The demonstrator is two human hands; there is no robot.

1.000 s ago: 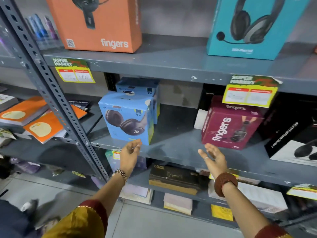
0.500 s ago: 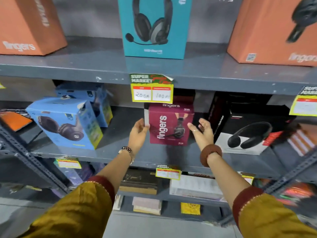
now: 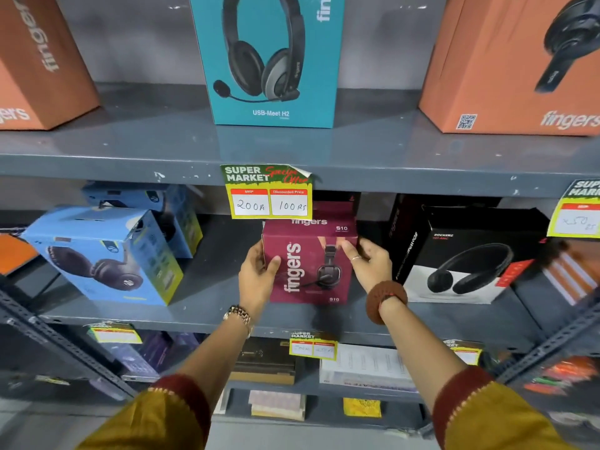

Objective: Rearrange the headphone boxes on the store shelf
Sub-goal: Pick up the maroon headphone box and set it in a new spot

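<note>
A: Two hands on one box: your left hand (image 3: 256, 274) clasps the left edge of the maroon fingers S10 headphone box (image 3: 310, 264), your right hand (image 3: 368, 263) its upper right corner.

B: Where does it stand?

A: Upright on the middle shelf (image 3: 207, 297), under the yellow price tag (image 3: 269, 203), between the blue headphone box (image 3: 107, 254) and the black Rockerz box (image 3: 461, 254).

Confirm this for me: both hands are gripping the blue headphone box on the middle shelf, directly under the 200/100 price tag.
Not quite. In the head view the left hand and right hand grip the maroon fingers box, not the blue box, which stands untouched farther left. The rest holds: middle shelf, directly under the price tag.
</note>
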